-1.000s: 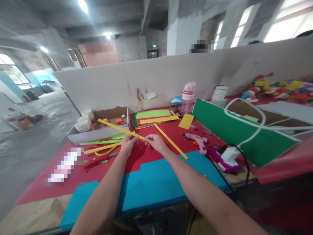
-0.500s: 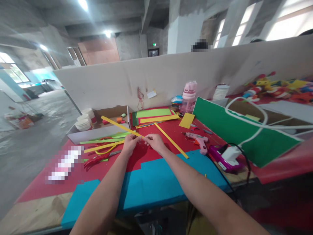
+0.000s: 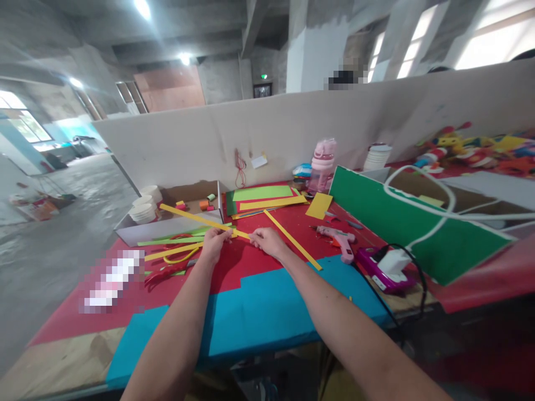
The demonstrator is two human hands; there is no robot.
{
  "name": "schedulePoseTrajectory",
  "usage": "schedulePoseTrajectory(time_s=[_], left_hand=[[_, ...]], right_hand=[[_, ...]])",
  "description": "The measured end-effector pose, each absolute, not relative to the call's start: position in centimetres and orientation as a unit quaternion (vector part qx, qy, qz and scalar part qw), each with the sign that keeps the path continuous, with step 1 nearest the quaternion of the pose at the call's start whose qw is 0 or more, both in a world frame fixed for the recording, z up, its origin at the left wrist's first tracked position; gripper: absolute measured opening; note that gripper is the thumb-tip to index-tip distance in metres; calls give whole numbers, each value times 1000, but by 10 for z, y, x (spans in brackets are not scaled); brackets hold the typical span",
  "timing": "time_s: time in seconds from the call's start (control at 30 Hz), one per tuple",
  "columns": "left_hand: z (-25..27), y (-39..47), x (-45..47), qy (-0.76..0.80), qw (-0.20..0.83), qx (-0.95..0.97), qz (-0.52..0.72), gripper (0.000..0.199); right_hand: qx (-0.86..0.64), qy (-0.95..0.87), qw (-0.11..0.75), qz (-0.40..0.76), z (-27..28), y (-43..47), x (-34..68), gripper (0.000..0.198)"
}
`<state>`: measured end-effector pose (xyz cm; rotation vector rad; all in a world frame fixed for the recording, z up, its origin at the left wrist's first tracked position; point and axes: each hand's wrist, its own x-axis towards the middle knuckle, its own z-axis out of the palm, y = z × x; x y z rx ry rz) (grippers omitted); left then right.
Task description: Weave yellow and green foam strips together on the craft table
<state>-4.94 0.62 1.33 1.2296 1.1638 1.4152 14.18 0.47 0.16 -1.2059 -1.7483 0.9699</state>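
We record the yellow strip [image 3: 188,216] held between both hands, the left hand [image 3: 214,245] pinching it partway along and the right hand [image 3: 268,243] pinching its right end, a small gap between the hands; the strip's free end runs out past the left hand toward the box [image 3: 169,229]. Left of the left hand we note a red-handled tool [image 3: 165,273]; right of the right hand, a loose strip [image 3: 292,239], then the glue gun [image 3: 341,240]. Beyond both hands we see stacked sheets [image 3: 263,193].
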Motion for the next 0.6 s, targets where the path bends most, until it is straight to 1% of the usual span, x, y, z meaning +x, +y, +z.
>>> schedulePoseTrajectory(time_s=[0.1, 0.2, 0.27, 0.37, 0.5, 0.6], left_hand=[[16, 8, -61, 466, 437, 462, 615, 29], [20, 8, -69, 453, 440, 446, 634, 31], [21, 5, -66, 447, 468, 477, 595, 29], [20, -3, -53, 434, 517, 550, 491, 21], [22, -12, -36, 394, 552, 615, 402, 14], [25, -16, -31, 367, 561, 642, 371, 19]], right_hand=[[-478, -688, 409, 362, 1, 10, 151, 34], [-496, -643, 461, 359, 2, 14, 158, 36], [-471, -621, 492, 388, 4, 12, 157, 40], [-401, -620, 498, 455, 9, 5, 147, 47], [-342, -634, 488, 493, 12, -5, 134, 42], [-316, -627, 483, 523, 11, -7, 130, 41]])
